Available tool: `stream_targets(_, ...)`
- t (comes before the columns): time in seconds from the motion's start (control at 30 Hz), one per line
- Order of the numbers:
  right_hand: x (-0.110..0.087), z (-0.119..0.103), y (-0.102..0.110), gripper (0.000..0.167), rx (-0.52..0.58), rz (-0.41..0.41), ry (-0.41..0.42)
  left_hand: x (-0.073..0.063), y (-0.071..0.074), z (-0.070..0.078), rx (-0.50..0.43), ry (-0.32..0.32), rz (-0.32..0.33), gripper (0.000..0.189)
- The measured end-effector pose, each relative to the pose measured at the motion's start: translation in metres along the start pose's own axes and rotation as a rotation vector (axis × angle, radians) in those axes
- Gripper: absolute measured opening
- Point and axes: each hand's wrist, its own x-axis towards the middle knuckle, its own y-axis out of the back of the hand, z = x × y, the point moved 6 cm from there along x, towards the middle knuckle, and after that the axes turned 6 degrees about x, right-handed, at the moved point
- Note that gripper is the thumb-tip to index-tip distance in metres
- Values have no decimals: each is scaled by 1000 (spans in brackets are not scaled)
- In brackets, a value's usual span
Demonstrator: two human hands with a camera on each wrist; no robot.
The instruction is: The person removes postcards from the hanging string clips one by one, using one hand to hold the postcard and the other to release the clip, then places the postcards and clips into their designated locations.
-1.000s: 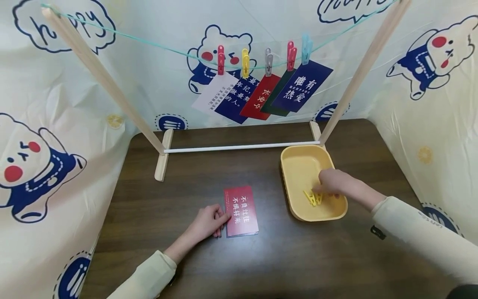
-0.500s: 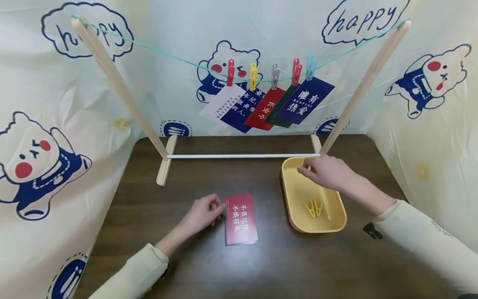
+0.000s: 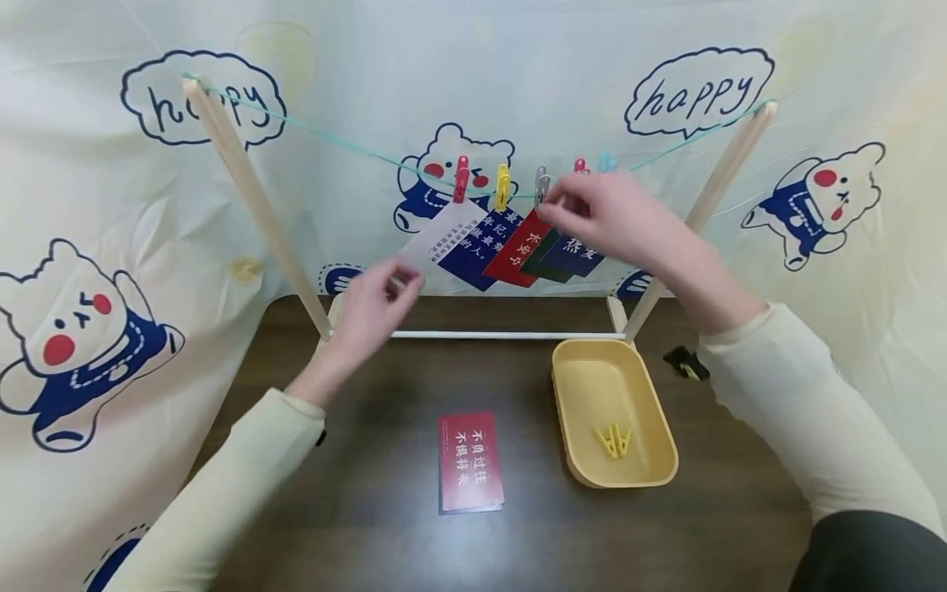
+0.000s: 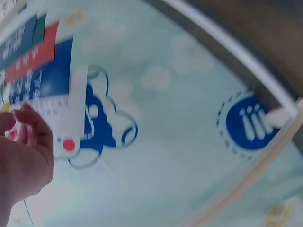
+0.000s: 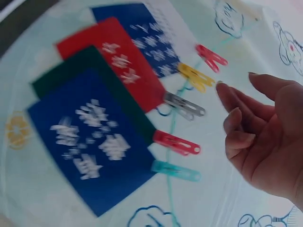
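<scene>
Cards hang from a green string (image 3: 336, 145): a white card (image 3: 436, 234), a dark blue card (image 3: 482, 259), a red card (image 3: 514, 255), a green card (image 5: 49, 78) and another blue card (image 5: 90, 142). A red clothespin (image 3: 461, 182), a yellow clothespin (image 3: 502, 187), a grey clothespin (image 5: 183, 104) and others pin them up. My left hand (image 3: 367, 308) is raised left of the white card, fingers loosely bent, holding nothing. My right hand (image 5: 270, 135) is beside the clothespins without touching them, thumb and forefinger apart, nothing between them.
On the brown table lies a small stack of cards (image 3: 471, 462), a red one on top. To its right, a yellow tray (image 3: 598, 378) contains yellow clothespins (image 3: 612, 441). Two wooden posts, the left post (image 3: 244, 189) and right post (image 3: 732, 160), hold the string.
My right hand has risen from the yellow tray to the hanging clothespins. My left hand has left the card stack and moved up toward the white card. The head view has tilted upward.
</scene>
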Motion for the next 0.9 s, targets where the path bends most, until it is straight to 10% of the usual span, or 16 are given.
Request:
stream_targets(0.23,61,-13,10,44,-36,-19,-44,44,10,-5,-83,127,55,28)
stream_targets(0.53,109,-17,-10,69,-61,-191,-33,58,-2,-16,-83,214,-51,38)
stream_targets(0.9,123,-28,-30,47,93,-228,27,63,-2,-12,-62,180,-79,19)
